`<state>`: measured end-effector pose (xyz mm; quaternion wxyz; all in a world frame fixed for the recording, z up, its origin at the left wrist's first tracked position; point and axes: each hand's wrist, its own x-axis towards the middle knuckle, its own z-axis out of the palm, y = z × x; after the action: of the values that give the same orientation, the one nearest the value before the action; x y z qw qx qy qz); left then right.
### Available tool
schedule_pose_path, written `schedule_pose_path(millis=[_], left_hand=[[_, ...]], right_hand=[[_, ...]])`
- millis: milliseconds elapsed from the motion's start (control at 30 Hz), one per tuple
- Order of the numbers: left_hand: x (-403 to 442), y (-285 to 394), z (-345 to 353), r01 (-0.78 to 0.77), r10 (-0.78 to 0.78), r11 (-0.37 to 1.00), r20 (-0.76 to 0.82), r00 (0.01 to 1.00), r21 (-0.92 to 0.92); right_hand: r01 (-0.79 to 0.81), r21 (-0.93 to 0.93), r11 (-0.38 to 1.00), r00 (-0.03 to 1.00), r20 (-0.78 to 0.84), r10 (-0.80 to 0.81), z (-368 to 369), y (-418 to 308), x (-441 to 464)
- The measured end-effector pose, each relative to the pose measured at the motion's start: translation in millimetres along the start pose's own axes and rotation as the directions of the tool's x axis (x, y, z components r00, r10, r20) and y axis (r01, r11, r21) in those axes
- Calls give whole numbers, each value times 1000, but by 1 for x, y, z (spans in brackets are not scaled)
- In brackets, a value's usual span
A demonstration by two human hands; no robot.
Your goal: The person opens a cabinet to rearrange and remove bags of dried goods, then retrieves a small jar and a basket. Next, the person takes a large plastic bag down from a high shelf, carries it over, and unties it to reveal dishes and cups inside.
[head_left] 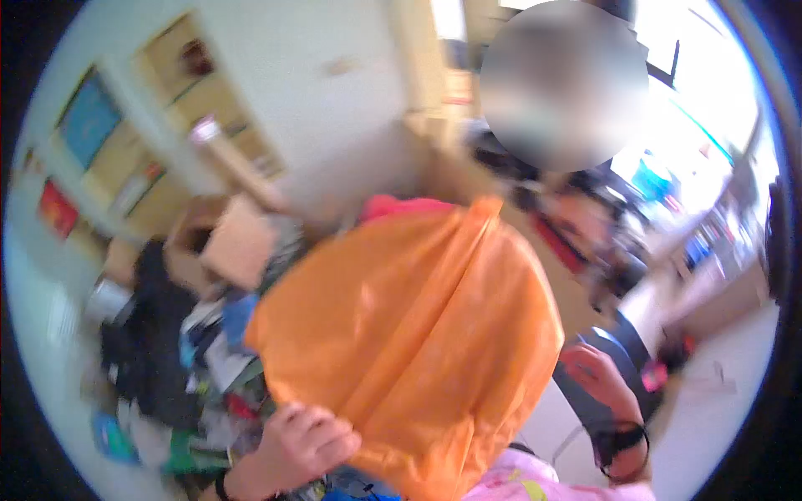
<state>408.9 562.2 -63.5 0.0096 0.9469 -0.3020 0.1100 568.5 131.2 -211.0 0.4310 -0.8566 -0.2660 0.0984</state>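
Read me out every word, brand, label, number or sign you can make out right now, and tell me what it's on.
None can be read.
Orange bag: no lettering shows on the side in view.
Pink clothing: a yellow-green mark, too blurred to tell whether it is lettering.
Blue panel and red item by the wall: too small and blurred to read.

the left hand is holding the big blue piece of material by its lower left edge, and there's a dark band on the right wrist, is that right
Not quite: the piece of material is orange, not blue, as the head view shows. The left hand does hold its lower left edge, and the right hand does have a dark band at its wrist.
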Motion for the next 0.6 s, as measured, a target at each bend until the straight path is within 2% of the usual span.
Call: schedule_pose_path(millis=[33, 100, 133, 167, 200, 233, 300, 333, 367, 400, 433, 467, 500, 533, 567, 600], left_hand=[[21, 33, 1, 0, 21, 977, 98, 995, -213], [75, 106, 22, -28, 72, 866, 70, 995, -500], [111, 141, 38, -134, 192, 827, 49, 980, -546], [149, 181, 56, -215, 235, 758, -50, 971, -615], [178, 220, 72, -272, 250, 685, -134, 959, -675], [197, 257, 95, -323, 318, 648, -140, 938, -690], [228, 320, 151, -303, 551, 525, 47, 833, -795], [248, 355, 161, -397, 644, 516, 38, 764, -759], [282, 420, 170, -520, 741, 473, 0, 672, -711], [301, 430, 176, -615, 779, 469, -31, 626, -634], [316, 454, 178, -629, 788, 460, -38, 615, -627], [332, 475, 182, -750, 834, 433, -93, 544, -500], [345, 489, 185, -846, 876, 395, -129, 464, -358], [356, 502, 189, -881, 907, 352, -117, 404, -315], [368, 511, 193, -886, 915, 342, -104, 390, -314], [381, 520, 197, -924, 934, 284, -144, 327, -254]], right_hand=[[-20, -33, 999, 999, 50, 22, -16, 18, -36], [-92, 48, 995, 995, 29, 91, -38, 76, -124], [-146, 109, 983, 988, -31, 151, -51, 91, -170], [-247, 226, 942, 957, -92, 273, -63, 108, -215], [-379, 157, 912, 910, -116, 398, -75, 136, -270], [-499, 99, 861, 852, -129, 508, -80, 157, -324], [-553, 301, 777, 723, -288, 627, -91, 173, -420], [-392, 473, 789, 729, -363, 580, -90, 187, -462], [-376, 804, 460, 410, -301, 861, -111, 152, -520], [-233, 892, 388, 387, -281, 878, -120, 140, -522], [-65, 948, 311, 380, -265, 886, -129, 136, -537], [-47, 949, 311, 376, -272, 886, -137, 133, -549], [167, 954, 249, 442, -298, 846, -142, 129, -557], [369, 916, 157, 495, -337, 801, -143, 133, -562], [387, 910, 148, 491, -339, 802, -137, 146, -566], [382, 904, 189, 396, -345, 851, -127, 166, -568]])
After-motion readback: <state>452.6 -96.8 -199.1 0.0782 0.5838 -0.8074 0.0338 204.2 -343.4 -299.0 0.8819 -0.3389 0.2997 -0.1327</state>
